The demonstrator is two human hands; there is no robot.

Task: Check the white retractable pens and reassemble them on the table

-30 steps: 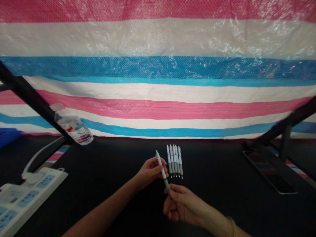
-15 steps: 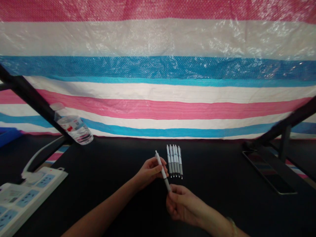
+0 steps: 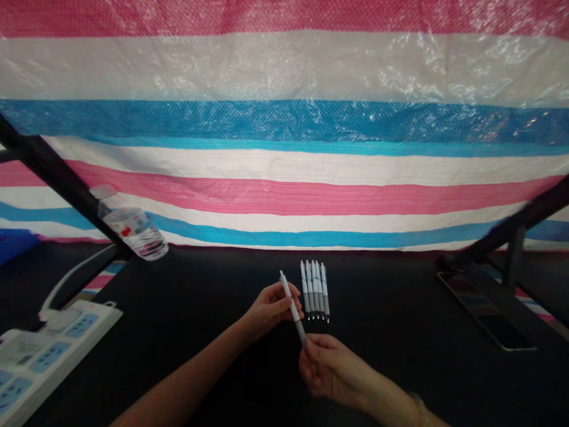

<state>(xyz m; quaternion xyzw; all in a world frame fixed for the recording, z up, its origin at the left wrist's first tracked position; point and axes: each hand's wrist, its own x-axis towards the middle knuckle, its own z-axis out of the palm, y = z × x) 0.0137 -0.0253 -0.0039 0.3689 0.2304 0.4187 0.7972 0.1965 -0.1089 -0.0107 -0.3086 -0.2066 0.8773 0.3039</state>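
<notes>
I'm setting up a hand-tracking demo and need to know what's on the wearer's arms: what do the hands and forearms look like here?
Both hands are bare, with no gloves: the left hand and the right hand. No sleeves show on the left forearm or the right forearm. A thin bracelet circles the right wrist; its colour is hard to tell.

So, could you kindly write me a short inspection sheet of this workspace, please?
Surface: black tabletop, flat and dark.
Job's things: five white-and-grey pens lying side by side; a sixth white pen held up above the tabletop.
Clutter: tilted plastic water bottle at left; dark phone or tablet lying at right; blue object at the left edge.
Grips: left hand holds the white pen; right hand is at its lower end, contact unclear.
Cables: white cable running to a white power strip.
Surroundings: striped pink, white and blue tarpaulin; black struts at both sides.
</notes>
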